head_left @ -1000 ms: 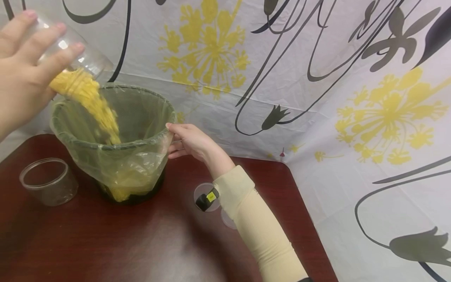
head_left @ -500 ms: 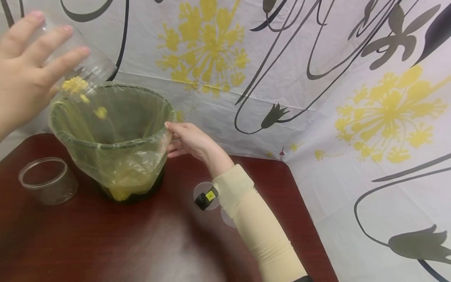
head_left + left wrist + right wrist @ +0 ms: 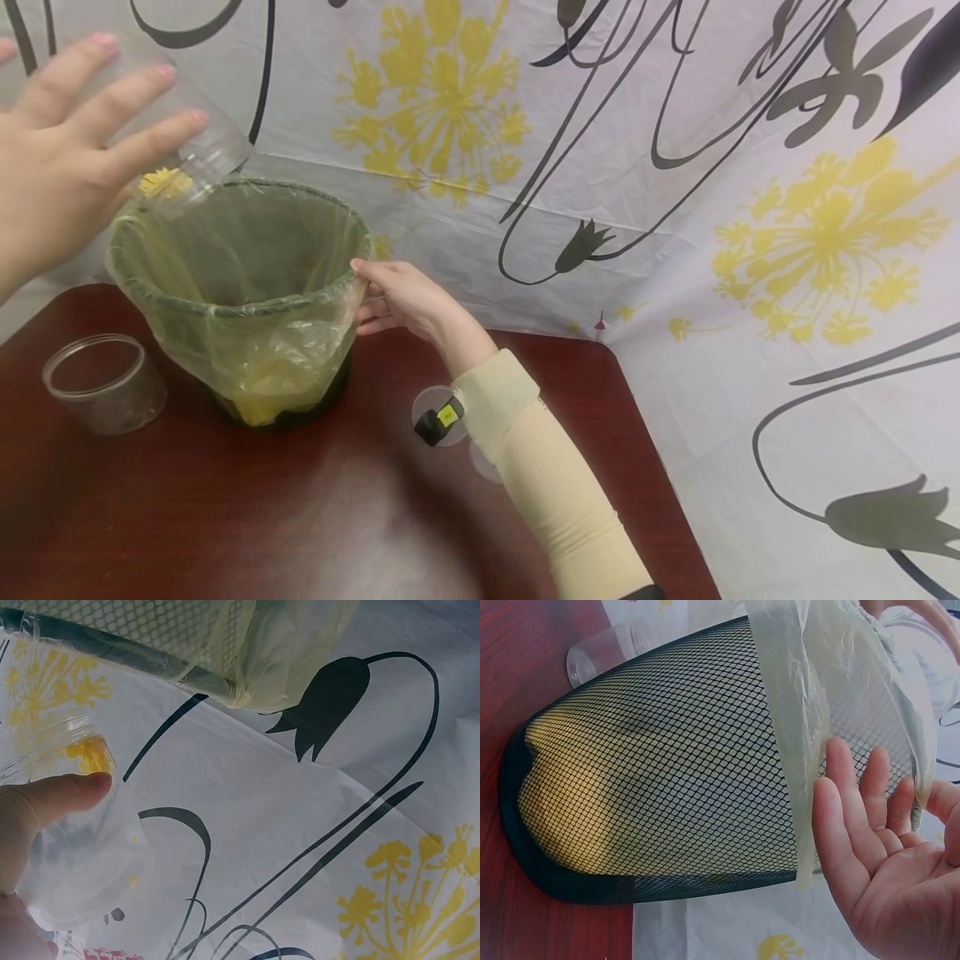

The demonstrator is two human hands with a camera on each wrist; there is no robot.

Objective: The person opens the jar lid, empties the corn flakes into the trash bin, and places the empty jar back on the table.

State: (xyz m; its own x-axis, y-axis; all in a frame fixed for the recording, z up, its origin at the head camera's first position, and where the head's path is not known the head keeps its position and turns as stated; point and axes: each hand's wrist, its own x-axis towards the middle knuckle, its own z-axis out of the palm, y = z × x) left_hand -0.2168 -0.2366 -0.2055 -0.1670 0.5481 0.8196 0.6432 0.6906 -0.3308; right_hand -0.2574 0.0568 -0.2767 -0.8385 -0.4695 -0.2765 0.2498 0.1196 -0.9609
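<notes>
My left hand (image 3: 82, 150) grips a clear plastic jar (image 3: 213, 154), tipped with its mouth down over the near-left rim of a mesh wastebasket. A small clump of yellow pieces (image 3: 167, 182) clings inside near the jar's mouth; the left wrist view shows the thumb across the jar (image 3: 90, 855). The dark mesh wastebasket (image 3: 682, 757) is lined with a thin yellowish bag (image 3: 300, 342) folded over its rim. Yellow contents show through the mesh at its bottom. My right hand (image 3: 408, 296) pinches the bag-covered rim on the right, its other fingers spread along the outside.
An open clear tub (image 3: 112, 392) stands left of the wastebasket on the dark red table (image 3: 225, 517). Two clear round lids (image 3: 423, 400) lie by my right forearm, partly covered by it. A patterned white cloth (image 3: 450, 225) hangs behind and to the right.
The thick stream of yellow pieces from the jar thinned to a few falling bits, then stopped. The left hand and jar shifted slightly right. The right hand stayed at the rim.
</notes>
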